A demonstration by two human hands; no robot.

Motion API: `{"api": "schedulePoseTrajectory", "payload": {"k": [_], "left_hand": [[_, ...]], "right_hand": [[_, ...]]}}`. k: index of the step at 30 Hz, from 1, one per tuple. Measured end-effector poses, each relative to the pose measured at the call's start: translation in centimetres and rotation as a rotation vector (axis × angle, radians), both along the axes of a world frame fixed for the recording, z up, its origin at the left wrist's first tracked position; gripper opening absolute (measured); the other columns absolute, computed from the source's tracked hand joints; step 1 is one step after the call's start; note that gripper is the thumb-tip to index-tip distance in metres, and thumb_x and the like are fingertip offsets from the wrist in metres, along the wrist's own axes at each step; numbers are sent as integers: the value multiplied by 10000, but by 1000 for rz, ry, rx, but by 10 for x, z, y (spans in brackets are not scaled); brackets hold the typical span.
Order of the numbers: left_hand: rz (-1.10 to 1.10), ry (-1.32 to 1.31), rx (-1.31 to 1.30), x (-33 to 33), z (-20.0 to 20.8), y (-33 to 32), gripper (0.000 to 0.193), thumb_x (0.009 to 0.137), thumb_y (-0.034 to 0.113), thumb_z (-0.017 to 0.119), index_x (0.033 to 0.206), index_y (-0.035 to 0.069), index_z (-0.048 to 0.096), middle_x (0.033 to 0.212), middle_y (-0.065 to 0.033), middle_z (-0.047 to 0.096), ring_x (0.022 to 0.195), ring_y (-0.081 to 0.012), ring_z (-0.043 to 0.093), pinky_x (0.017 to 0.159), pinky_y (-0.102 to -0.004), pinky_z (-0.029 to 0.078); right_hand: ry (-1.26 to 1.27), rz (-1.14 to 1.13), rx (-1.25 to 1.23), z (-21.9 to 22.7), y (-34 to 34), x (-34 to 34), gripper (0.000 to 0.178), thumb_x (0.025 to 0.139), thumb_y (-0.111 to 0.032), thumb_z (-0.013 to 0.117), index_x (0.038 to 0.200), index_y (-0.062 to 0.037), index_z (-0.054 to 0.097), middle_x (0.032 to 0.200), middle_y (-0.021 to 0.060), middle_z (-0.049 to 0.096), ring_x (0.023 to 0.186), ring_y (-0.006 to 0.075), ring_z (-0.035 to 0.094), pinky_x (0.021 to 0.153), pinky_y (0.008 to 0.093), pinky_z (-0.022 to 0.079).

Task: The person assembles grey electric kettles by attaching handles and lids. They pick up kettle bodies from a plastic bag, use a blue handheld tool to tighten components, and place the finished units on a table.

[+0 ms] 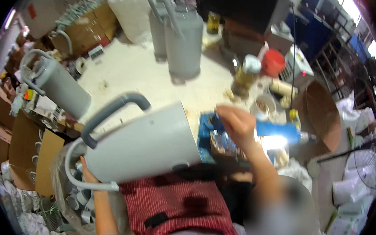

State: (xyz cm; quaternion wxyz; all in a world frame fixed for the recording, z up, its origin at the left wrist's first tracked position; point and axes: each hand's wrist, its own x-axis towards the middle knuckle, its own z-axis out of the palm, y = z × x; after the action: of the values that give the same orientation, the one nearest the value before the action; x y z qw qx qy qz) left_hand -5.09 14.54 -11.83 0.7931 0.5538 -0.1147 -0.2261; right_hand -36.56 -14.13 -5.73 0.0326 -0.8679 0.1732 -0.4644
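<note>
A large pale grey cylindrical jug (146, 145) lies tilted across my lap, its wide end toward the right. It has a dark grey side handle (113, 111) and a light grey curved bail (70, 165) at its narrower end. My left hand (88, 172) grips that end from below, its fingers partly hidden by the jug. Beyond the wide end, my right hand (238, 126) is closed, fingers curled together over a blue tray (205, 134) of small shiny parts. Whatever those fingers pinch is hidden. Just right of this hand lies a blue power screwdriver (279, 130).
Similar grey jugs stand on the pale table (121, 72), including one at the back (184, 46) and another tilted at left (64, 88). A yellowish jar (245, 78), a red cup (273, 62) and a white tub (263, 106) sit at right. Cardboard boxes (49, 164) crowd the left.
</note>
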Motion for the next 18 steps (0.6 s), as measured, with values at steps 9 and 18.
{"api": "schedulePoseTrajectory", "payload": {"k": [9,18], "left_hand": [[-67,36,-92,47,-27,9,522,987,443,401,1210,-3,558,1104,-132,643,971,-258,645,823,-359,548],[49,-141,18,30,-15,-45,529,977,446,456,1053,-43,641,986,-128,681,856,-186,662,733,-297,539]], "right_hand": [[-78,-5,426,16,10,8,123,776,-63,718,877,-16,669,872,107,691,795,221,680,718,306,528],[-144,-88,556,9,10,-10,227,822,-84,681,1040,-22,661,965,117,683,836,176,664,753,281,512]]}}
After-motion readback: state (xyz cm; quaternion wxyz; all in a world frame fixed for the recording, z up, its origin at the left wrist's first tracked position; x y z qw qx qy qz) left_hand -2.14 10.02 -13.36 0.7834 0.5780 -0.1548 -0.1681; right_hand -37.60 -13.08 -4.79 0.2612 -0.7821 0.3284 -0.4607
